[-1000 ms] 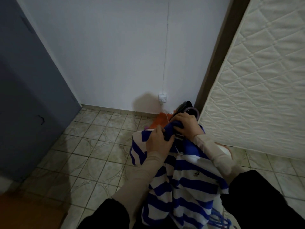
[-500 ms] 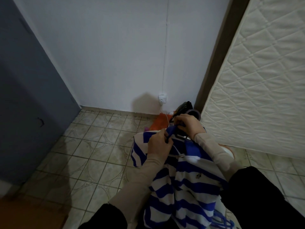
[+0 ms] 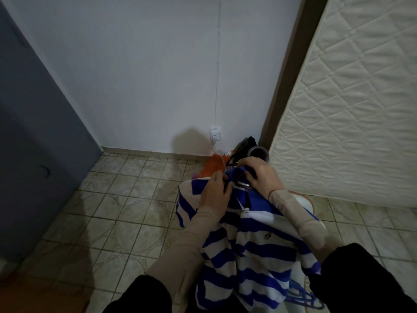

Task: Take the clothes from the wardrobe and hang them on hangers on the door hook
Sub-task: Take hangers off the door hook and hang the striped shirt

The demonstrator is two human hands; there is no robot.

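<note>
A blue-and-white striped polo shirt (image 3: pixel 255 256) hangs down in front of me, low and right of centre. My left hand (image 3: pixel 215 190) grips the blue collar on its left side. My right hand (image 3: pixel 262 175) pinches the collar on the right, where a dark hanger (image 3: pixel 241 183) pokes out of the neck opening. Most of the hanger is hidden inside the shirt. More blue hangers (image 3: pixel 302 297) show at the bottom right under the shirt hem.
A quilted white mattress (image 3: pixel 352 98) leans on the right against a brown frame. A grey door (image 3: pixel 33 132) stands at the left. A wall socket (image 3: pixel 215 134) with a cable, an orange cloth (image 3: pixel 213 167) and a dark appliance (image 3: pixel 248 145) lie at the wall. Tiled floor stretches left.
Both hands have shifted slightly along the collar and the shirt has risen a little. The hanger's dark neck now shows between the hands.
</note>
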